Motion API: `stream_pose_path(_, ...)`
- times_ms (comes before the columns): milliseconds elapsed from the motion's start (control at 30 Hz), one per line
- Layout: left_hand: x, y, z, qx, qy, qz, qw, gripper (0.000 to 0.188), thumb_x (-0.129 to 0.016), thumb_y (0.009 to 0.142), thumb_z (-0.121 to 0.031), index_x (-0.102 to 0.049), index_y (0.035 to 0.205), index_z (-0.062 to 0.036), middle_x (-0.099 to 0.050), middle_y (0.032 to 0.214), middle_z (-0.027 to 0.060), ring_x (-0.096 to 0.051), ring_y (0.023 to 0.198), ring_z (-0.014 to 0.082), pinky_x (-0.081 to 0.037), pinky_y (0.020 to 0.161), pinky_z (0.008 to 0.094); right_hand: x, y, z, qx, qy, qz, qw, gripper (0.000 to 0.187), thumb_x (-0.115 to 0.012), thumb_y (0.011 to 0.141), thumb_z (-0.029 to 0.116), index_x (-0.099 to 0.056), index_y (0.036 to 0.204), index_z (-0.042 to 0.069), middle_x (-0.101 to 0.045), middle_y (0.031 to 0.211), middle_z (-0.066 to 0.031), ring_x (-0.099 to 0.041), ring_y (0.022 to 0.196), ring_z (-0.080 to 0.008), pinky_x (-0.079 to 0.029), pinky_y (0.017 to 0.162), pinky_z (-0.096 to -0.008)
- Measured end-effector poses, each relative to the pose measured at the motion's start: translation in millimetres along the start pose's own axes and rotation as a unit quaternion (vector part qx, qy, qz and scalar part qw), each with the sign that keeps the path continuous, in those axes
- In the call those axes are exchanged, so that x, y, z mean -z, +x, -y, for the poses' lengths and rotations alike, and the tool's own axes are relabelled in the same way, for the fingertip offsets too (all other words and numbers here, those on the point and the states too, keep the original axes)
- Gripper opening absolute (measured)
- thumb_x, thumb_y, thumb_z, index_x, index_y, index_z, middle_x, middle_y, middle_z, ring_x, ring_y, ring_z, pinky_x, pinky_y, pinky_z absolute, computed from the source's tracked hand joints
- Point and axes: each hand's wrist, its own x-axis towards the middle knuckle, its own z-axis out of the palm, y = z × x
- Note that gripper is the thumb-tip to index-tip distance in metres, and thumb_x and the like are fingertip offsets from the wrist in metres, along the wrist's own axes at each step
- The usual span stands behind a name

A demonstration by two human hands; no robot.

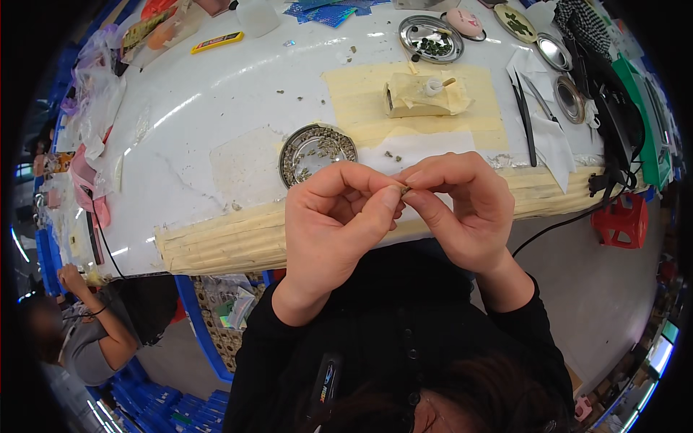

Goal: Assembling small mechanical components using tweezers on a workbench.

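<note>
Two bare hands [328,224], one tiny greyish piece [404,190] between them; two slender pointed tools [526,121] at two o'clock; one red plastic stool [622,221] at three.

Clutter along the edges of a white table [188,123]

At the far side are a slim yellow tool [218,42], a translucent container [258,17] and shiny blue sheets [328,16]; plastic bags [97,83] crowd the left edge. A green tray [644,123] is at the right, a red stool [624,218] on the floor below. A blue crate [192,317] sits beneath the near edge, and a co-worker [95,353] in grey is at lower left.
</note>
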Motion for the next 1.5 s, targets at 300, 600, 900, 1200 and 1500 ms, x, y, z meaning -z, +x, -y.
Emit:
stream_pose_path(300,1,0,0,-0.012,-0.003,0.004,1.0,0.008,-0.065,0.09,0.001,-0.063,0.096,0.0052,-0.067,0.084,0.0074,-0.061,0.075,0.0068,-0.049,0.066,0.0198,0,-1,1,0.005,-0.005,0.005,1.0,0.015,-0.068,0.085,-0.005,-0.063,0.099,-0.004,-0.07,0.094,-0.0118,-0.07,0.087,-0.0169,-0.057,0.08,-0.0285)
stream_pose_path(600,4,4,9,-0.269,0.289,-0.024,0.918,0.016,-0.071,0.076,0.009,-0.066,0.089,0.0016,-0.066,0.08,0.0077,-0.062,0.071,0.0147,-0.049,0.063,0.0262,1,-1,3,-0.061,0.089,0.008,0.994,0.017,-0.066,0.088,-0.004,-0.06,0.104,-0.004,-0.068,0.103,-0.0131,-0.068,0.092,-0.0161,-0.056,0.082,-0.028)
stream_pose_path(900,5,8,13,-0.452,0.453,-0.04,0.768,0.025,-0.075,0.07,0.007,-0.068,0.092,-0.0004,-0.065,0.08,0.0089,-0.063,0.069,0.0219,-0.051,0.061,0.0303,-1,-3,4,-0.124,0.124,0.002,0.984,0.015,-0.065,0.089,-0.001,-0.06,0.103,-0.004,-0.068,0.102,-0.0108,-0.066,0.093,-0.0133,-0.055,0.082,-0.0269)
stream_pose_path(1200,6,9,12,-0.468,0.467,-0.025,0.75,0.026,-0.075,0.07,0.007,-0.068,0.094,-0.0004,-0.065,0.08,0.0083,-0.062,0.069,0.0216,-0.05,0.06,0.0294,-1,-3,6,-0.078,0.056,-0.006,0.995,0.015,-0.066,0.088,-0.004,-0.062,0.102,-0.006,-0.069,0.098,-0.0104,-0.067,0.089,-0.0136,-0.056,0.081,-0.0271)
stream_pose_path(1500,5,9,12,-0.45,0.447,-0.024,0.773,0.026,-0.074,0.069,0.008,-0.069,0.093,-0.0008,-0.065,0.08,0.0082,-0.062,0.069,0.0214,-0.05,0.06,0.0296,0,-4,3,-0.056,0.035,-0.004,0.998,0.014,-0.066,0.087,-0.004,-0.064,0.101,-0.005,-0.069,0.095,-0.01,-0.067,0.087,-0.0131,-0.056,0.078,-0.0256)
